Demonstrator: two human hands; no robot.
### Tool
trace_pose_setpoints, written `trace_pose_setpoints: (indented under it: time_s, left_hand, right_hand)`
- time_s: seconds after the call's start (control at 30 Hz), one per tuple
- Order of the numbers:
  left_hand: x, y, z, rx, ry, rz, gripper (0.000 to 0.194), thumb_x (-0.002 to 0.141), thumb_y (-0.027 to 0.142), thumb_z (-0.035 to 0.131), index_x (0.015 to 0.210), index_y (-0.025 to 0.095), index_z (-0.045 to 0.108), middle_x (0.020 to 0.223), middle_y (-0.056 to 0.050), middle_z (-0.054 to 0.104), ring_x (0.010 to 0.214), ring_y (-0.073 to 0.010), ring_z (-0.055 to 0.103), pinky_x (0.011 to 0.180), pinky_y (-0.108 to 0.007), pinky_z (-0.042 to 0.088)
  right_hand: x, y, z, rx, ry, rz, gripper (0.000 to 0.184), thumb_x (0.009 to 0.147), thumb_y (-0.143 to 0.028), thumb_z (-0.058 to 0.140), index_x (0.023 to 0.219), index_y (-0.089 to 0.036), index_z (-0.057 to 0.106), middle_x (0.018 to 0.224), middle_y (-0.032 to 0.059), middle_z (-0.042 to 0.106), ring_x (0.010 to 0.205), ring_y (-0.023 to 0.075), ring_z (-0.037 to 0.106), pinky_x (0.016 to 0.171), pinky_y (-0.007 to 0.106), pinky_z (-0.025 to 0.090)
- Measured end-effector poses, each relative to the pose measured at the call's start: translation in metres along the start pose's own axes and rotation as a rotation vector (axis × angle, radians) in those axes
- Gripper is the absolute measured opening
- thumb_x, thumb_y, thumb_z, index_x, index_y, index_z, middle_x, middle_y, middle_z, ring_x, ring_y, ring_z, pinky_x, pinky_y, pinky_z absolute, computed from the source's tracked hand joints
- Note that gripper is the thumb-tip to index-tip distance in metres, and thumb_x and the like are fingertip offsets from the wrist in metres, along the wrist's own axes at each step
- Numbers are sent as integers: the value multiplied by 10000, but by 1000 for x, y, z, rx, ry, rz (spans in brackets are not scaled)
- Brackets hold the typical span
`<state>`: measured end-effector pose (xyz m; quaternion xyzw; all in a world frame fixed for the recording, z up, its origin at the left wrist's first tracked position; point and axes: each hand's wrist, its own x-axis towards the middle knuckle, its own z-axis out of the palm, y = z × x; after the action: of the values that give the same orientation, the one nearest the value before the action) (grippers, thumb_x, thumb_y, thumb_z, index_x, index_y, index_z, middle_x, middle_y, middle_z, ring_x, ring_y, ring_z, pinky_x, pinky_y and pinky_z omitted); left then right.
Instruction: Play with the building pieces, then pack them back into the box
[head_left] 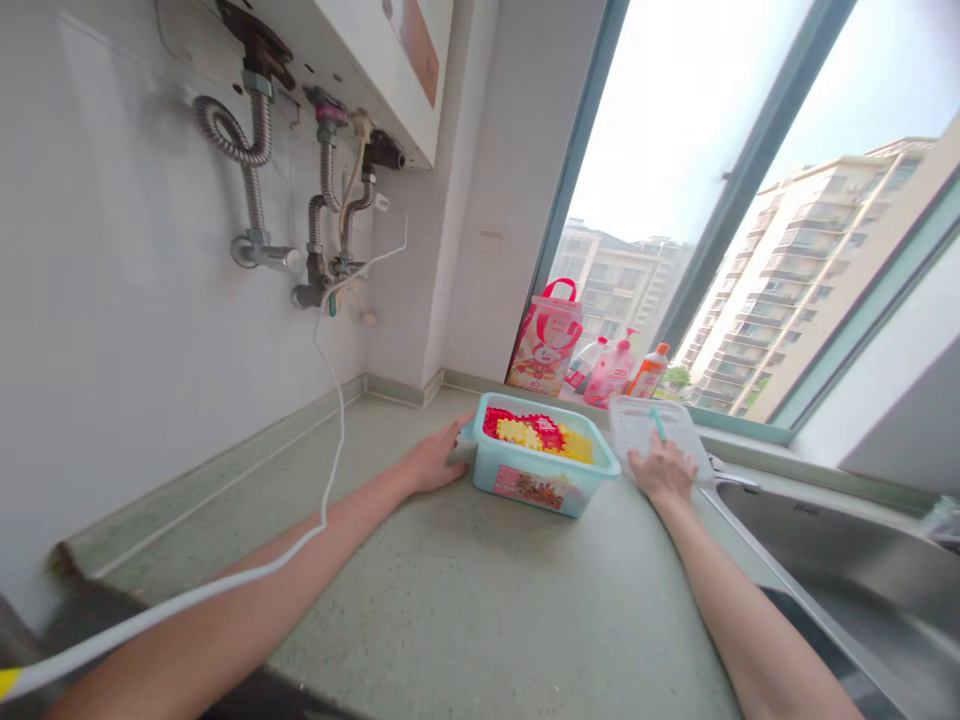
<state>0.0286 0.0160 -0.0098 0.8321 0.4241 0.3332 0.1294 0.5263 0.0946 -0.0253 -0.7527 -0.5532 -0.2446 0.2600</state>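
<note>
A light-blue plastic storage box [534, 486] stands on the counter, its top uncovered. Inside it are red toy pieces [501, 421] and yellow toy pieces [525, 434] with notched edges. My left hand [436, 458] grips the box's left end, with some fingertips hidden behind its edge. To the right of the box lies a clear lid [637, 418] with a teal handle [658, 424]. My right hand [666, 470] rests over the lid's near part with its fingers spread.
A stainless sink [825, 560] is at the right. Along the window stand a pink-and-red package [546, 345], a pink pump bottle [611, 375] and an orange bottle [649, 372]. A white cable [330, 480] hangs across my left forearm. Metal pipes [255, 200] hang under a white wall unit [375, 60].
</note>
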Motion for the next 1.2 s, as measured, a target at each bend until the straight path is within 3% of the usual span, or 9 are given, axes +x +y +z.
trace_pose_setpoints:
  time_s: [0.23,0.37,0.47,0.57,0.67,0.8,0.87,1.0,1.2]
  left_hand:
    - [0,7,-5,20,-2,-12,930,845,263,655,1662,282,211,1427,-136,625,1140,-308,690,1019,-446,527]
    - [-1,6,-3,33,-8,-6,960,837,241,660,1669,291,184,1383,-131,642,1131,-301,690,1012,-449,532]
    - [-2,2,-3,44,-5,-1,980,840,254,675,1675,306,166,1382,-125,640,1116,-297,691,998,-449,542]
    - [-2,1,-4,38,-1,-1,980,837,260,684,1673,302,174,1418,-133,622,1126,-298,689,1020,-458,536]
    - [-2,0,-4,18,-3,11,988,826,239,679,1669,317,171,1447,-122,611,1124,-287,691,1026,-444,536]
    - [0,-3,-1,17,9,19,995,823,250,685,1671,338,172,1420,-94,632,1136,-280,688,1025,-422,536]
    - [0,-4,-1,29,7,10,997,827,265,690,1675,333,170,1375,-92,655,1129,-281,690,1014,-421,538]
    - [1,-4,-2,36,-6,8,999,839,262,682,1687,291,156,1278,-102,695,1135,-295,690,1014,-432,530]
    - [-1,-2,-3,47,-20,-33,1016,837,274,699,1690,312,147,1323,-106,687,1183,-313,685,1025,-439,527]
  right_hand:
    - [-23,-7,-53,173,252,-49,705,961,-416,411,1561,-49,458,1396,268,575,1327,391,527,1211,605,289]
    - [-1,-3,-95,375,517,58,738,918,-426,450,1558,-59,460,1437,271,559,1379,420,495,1167,621,369]
    - [20,-17,-134,520,658,-20,727,908,-430,505,1543,-76,497,1440,253,583,1377,414,523,1149,604,415]
    - [36,-45,-174,709,686,-141,583,947,-451,519,1397,-109,660,1327,209,687,1269,356,633,1112,532,482]
    - [49,-73,-202,979,543,-170,476,973,-504,561,1196,-141,775,1112,160,785,1048,308,737,980,475,567]
    - [61,-93,-214,1139,209,-237,616,904,-525,689,1401,-163,679,962,111,817,869,263,754,785,405,606]
    - [62,-98,-212,1110,64,-312,630,887,-510,709,1412,-164,674,950,108,822,859,250,753,791,395,604]
    - [53,-114,-198,1027,-187,-442,453,865,-466,703,1175,-153,807,952,109,829,874,262,760,804,383,609]
    - [37,-141,-174,1010,-322,-431,367,826,-341,690,1126,-187,835,941,78,837,886,270,775,850,397,623]
